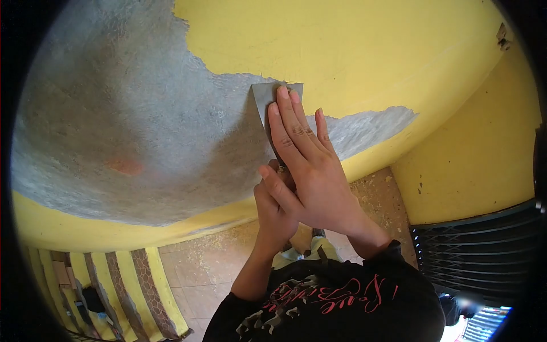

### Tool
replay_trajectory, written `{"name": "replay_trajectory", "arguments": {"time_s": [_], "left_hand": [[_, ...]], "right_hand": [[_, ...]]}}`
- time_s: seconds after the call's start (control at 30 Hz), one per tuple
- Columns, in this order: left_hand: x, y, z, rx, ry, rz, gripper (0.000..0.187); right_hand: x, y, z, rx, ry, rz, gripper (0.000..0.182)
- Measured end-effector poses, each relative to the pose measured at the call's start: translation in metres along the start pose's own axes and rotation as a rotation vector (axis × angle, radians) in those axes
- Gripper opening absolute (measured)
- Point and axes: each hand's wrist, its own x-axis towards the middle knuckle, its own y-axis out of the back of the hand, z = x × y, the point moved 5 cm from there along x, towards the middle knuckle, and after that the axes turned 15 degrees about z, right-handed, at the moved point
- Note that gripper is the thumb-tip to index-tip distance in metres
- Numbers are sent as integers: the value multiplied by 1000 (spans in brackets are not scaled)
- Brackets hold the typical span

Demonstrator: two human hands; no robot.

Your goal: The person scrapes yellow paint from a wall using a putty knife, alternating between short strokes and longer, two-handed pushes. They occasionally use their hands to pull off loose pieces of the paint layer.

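Note:
A wide-bladed scraper (263,98) lies against the wall, its blade edge at the ragged border between yellow paint (353,51) and bared grey plaster (154,108). My left hand (272,210) is closed around its handle, which is mostly hidden by the hands. Over the blade, my right hand (316,174) lies flat, fingers stretched out and fingertips touching the metal near its edge. The right thumb rests across the left hand. A narrow tongue of grey plaster extends to the right below the yellow area.
Paint flakes litter the tiled floor (199,268) below the wall. Yellow-and-brown steps (137,290) with dark items on them rise at the lower left. A dark folding metal gate (478,245) stands at right, beside another yellow wall (484,148).

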Motion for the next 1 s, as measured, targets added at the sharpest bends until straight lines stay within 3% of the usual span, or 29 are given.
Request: {"name": "replay_trajectory", "arguments": {"time_s": [0.13,0.2,0.33,0.4,0.5,0.6,0.77,0.9,1.0], "left_hand": [[-2,-6,-7,-62,126,104,18],[2,-9,0,53,-39,17,18],[3,4,-17,16,-21,-82,18],[7,11,-2,30,140,12,18],[9,18,5,39,197,-47,16],[-3,9,-24,-94,134,-31,16],[10,-5,-8,16,14,-23,18],[20,-13,9,146,-107,-35,21],[22,0,12,142,-49,-26,21]], "right_hand": [[-1,-4,2,-37,7,-16,71],[0,-5,4,-59,18,-10,72],[-1,-10,2,22,-20,24,72],[-2,-15,1,58,-37,51,72],[-2,-17,-3,149,-64,141,72],[0,-9,-4,133,-75,129,71],[0,1,6,6,12,-7,72],[12,5,2,-1,45,79,73],[12,-5,-3,32,17,153,74]]}}
